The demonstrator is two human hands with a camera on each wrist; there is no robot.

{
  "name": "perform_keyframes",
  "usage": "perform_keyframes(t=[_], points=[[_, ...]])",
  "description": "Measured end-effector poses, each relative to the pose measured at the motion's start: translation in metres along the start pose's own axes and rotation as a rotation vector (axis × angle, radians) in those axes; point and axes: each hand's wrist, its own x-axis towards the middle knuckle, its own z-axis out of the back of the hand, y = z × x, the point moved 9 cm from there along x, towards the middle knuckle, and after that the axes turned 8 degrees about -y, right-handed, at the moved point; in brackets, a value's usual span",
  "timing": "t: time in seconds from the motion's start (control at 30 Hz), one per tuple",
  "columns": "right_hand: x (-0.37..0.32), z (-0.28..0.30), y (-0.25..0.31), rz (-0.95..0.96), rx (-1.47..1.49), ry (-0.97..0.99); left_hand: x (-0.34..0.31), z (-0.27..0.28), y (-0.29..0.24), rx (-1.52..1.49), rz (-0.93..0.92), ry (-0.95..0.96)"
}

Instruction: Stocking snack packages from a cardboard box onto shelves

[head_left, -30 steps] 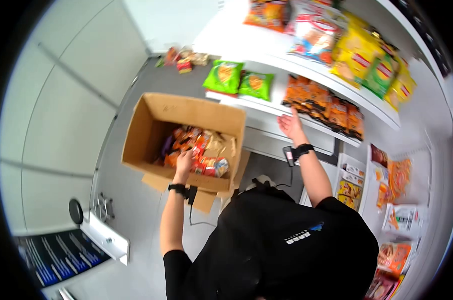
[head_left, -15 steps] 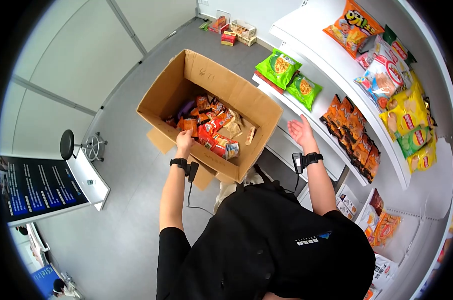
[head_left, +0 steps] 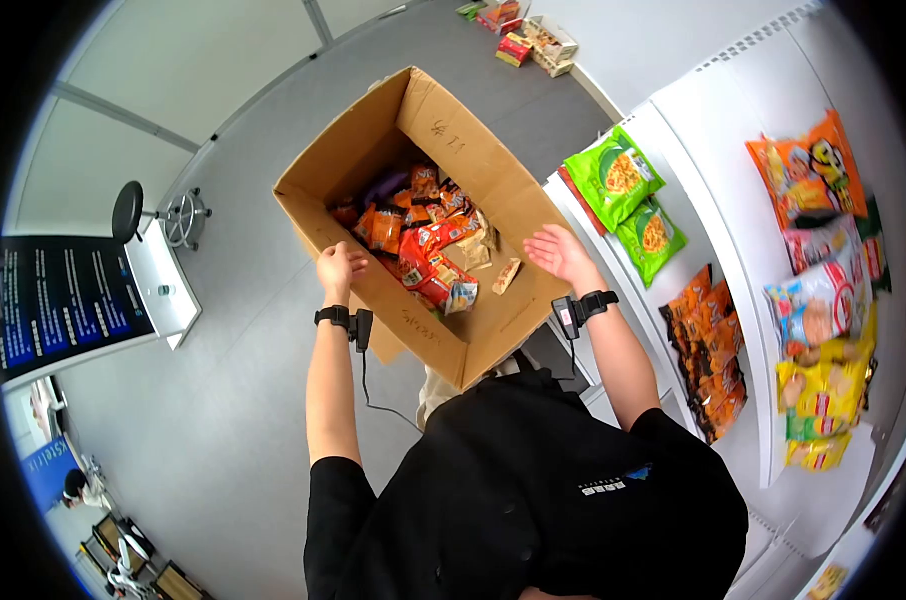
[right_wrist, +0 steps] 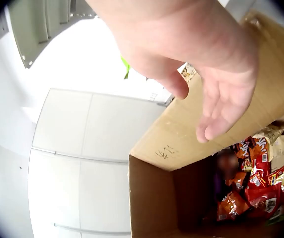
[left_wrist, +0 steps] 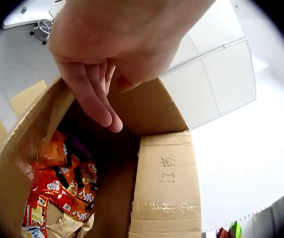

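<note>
A large open cardboard box [head_left: 493, 180] stands in front of me, holding a heap of small snack packets, among them orange packets [head_left: 386, 230] and a red packet [head_left: 423, 250]. My left hand [head_left: 340, 265] is at the box's left rim, its loosely bent fingers [left_wrist: 98, 110] reaching down over the inside in the left wrist view. At the opposite side, my right hand [head_left: 561, 254] overlaps the right wall, palm up, with fingers [right_wrist: 220, 121] extended and thumb apart. Neither hand holds a packet.
White shelves on the right carry green snack bags [head_left: 613, 175], orange-and-black packets [head_left: 711, 350], and yellow chip bags [head_left: 823, 390]. Small cartons [head_left: 551, 42] sit on the floor by the back wall. A stool [head_left: 128, 212] and white table [head_left: 168, 300] stand at left.
My left hand has withdrawn from the packets to the left rim. The right hand has moved from beside the shelf to the box's right side. The view has turned, and the box looks nearer.
</note>
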Motion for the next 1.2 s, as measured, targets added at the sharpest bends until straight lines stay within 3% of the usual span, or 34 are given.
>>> perform_keyframes(t=[0.33,0.67,0.93,1.2], points=[[0.101,-0.086,-0.022,-0.222,-0.287,0.072,-0.005,0.008,-0.004,-0.050,0.100,-0.088],[0.195,-0.158,-0.085,-0.369,-0.538,0.175,-0.001,0.007,-0.005,0.036,0.179,-0.128],[0.275,-0.207,-0.126,-0.319,-0.516,0.308,0.000,0.006,-0.004,0.069,0.238,-0.160],[0.361,-0.242,-0.158,-0.259,-0.519,0.247,0.004,0.010,-0.003,0.120,0.276,-0.217]])
